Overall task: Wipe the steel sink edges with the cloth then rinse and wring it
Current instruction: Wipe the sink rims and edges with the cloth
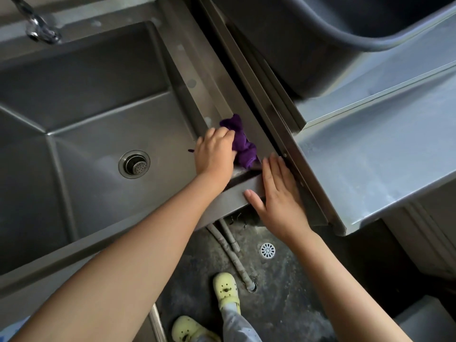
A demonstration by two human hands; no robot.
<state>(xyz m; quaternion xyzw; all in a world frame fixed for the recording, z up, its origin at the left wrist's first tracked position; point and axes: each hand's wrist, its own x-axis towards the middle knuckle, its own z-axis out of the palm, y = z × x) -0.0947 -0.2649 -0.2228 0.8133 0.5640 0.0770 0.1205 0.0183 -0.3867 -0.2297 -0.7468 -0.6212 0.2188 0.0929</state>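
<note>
Purple cloth point(240, 141) lies bunched on the steel sink point(197, 87) right edge, left hand point(215, 153) fingers closed on it; right hand point(278, 193) rests flat, fingers open, on the corner.

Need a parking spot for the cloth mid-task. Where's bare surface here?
Free: the sink floor all round the drain, and the steel counter right of the gap, in front of the grey tub. Crowded: the sink's right rim, where the left hand presses the cloth and the right hand lies flat on the corner.
</note>
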